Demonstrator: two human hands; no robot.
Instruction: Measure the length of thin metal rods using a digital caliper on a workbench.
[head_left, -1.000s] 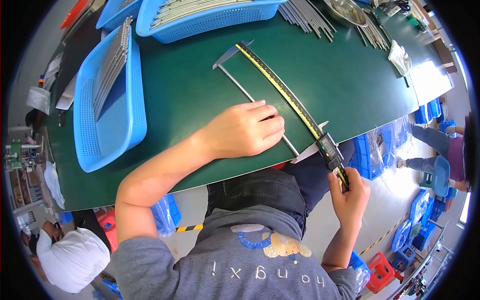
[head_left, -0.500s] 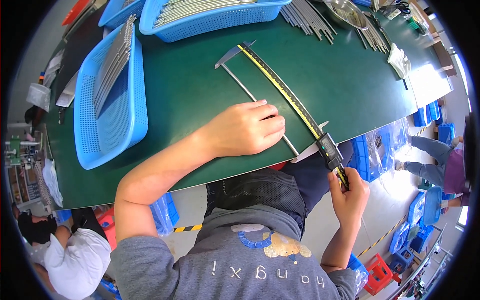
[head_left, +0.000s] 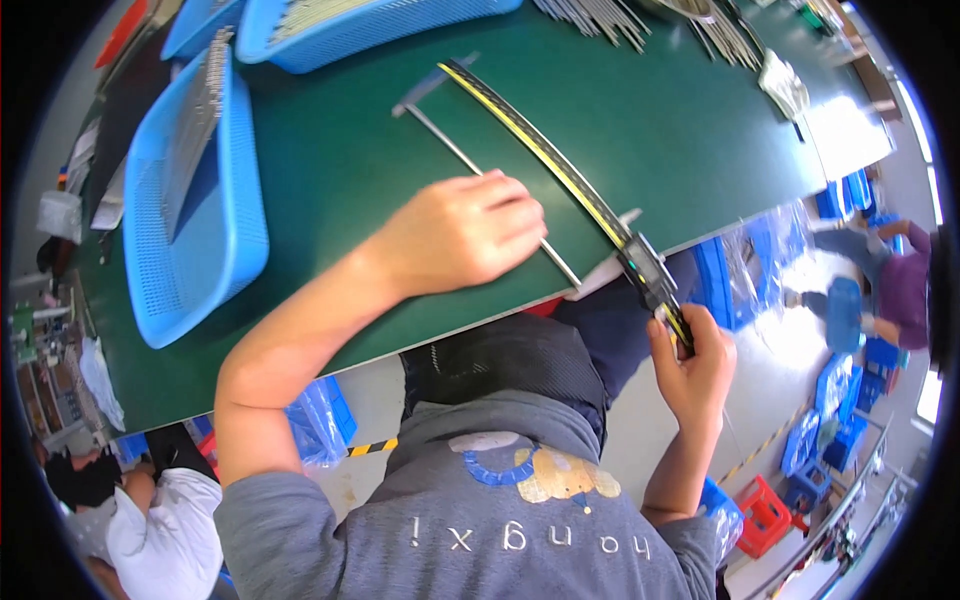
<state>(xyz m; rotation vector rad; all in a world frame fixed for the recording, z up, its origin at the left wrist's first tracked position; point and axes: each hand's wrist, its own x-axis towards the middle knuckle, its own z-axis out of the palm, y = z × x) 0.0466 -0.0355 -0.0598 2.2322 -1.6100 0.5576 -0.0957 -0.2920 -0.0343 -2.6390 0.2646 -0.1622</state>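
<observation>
A thin metal rod (head_left: 445, 138) slants over the green tabletop, with my left hand (head_left: 465, 235) closed around its middle. Alongside it runs a long digital caliper (head_left: 545, 150) with a yellow-edged dark scale. The caliper's far jaw (head_left: 420, 95) is at the rod's upper end; its sliding jaw (head_left: 600, 275) lies by the near end, blurred, so contact cannot be told. My right hand (head_left: 698, 360) grips the caliper's beam end just below the display (head_left: 645, 262), past the table's front edge.
At left stands a blue mesh basket (head_left: 140, 230) with metal rods (head_left: 200, 130) leaning in it. Another blue basket (head_left: 390, 35) of rods is at the back. Loose rods (head_left: 600, 18) and a whitish glove-like item (head_left: 783, 85) lie far right. Other people are at the left and right.
The whole view has shifted, so the table and baskets sit further left and higher. Both hands keep their holds on the rod and caliper. At far right, a person now has a blue tub before them.
</observation>
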